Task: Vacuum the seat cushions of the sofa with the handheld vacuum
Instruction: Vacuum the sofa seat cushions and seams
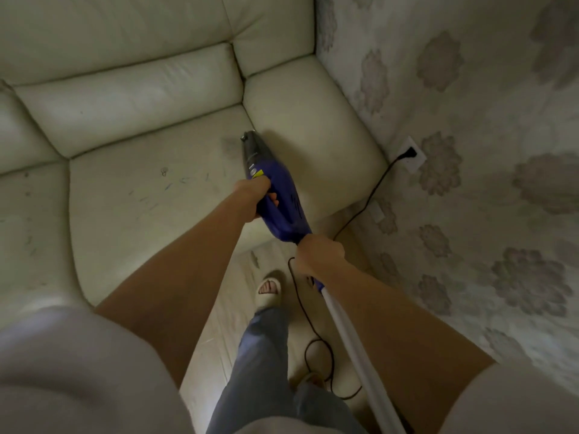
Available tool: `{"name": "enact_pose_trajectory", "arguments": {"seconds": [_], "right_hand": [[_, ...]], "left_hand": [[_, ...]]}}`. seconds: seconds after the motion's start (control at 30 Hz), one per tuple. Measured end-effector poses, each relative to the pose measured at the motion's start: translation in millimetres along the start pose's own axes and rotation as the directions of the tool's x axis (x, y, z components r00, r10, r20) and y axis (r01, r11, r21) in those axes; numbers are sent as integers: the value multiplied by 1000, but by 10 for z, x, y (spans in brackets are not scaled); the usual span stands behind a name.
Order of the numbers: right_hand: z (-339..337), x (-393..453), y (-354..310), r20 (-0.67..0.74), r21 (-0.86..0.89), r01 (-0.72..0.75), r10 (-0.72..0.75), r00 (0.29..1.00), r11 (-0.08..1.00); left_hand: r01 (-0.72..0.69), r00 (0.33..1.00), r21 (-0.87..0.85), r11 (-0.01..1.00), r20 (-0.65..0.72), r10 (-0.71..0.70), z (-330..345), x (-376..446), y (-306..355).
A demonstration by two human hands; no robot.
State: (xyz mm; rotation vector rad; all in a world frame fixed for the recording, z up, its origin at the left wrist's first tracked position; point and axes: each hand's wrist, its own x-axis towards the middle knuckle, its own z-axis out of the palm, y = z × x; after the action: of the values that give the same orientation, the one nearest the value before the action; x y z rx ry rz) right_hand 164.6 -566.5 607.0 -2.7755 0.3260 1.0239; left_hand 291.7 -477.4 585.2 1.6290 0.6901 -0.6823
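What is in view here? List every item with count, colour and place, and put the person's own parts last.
sofa: one, cream, left and centre, against the wall.
seat cushion: one, cream, pen marks, under the vacuum nozzle.
handheld vacuum: one, blue with dark nozzle, nozzle on the cushion near the armrest.
white tube: one, running back from the vacuum's rear.
power cord: one, black, from wall outlet down to the floor.
wall outlet: one, white, right wall.
wallpaper: pale, flowered, right.
slipper: one, cream, on the floor.
left hand: grips the vacuum handle.
right hand: grips the vacuum's rear.
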Motion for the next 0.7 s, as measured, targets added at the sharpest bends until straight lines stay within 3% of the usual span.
{"name": "enact_pose_trajectory", "arguments": {"seconds": [0.37,0.53,0.7], "right_hand": [[472,-821,376,42,109,-8,4,999,994],[415,-1081,451,157,85,-32,18,987,996],[188,-1195,481,173,39,-55,48,984,998]], "left_hand": [[-2,998,1,1000,58,2,178,-769,-618],[-11,994,7,1000,112,10,254,-1041,-677],[24,989,2,1000,143,-24,231,-1173,-545]]}}
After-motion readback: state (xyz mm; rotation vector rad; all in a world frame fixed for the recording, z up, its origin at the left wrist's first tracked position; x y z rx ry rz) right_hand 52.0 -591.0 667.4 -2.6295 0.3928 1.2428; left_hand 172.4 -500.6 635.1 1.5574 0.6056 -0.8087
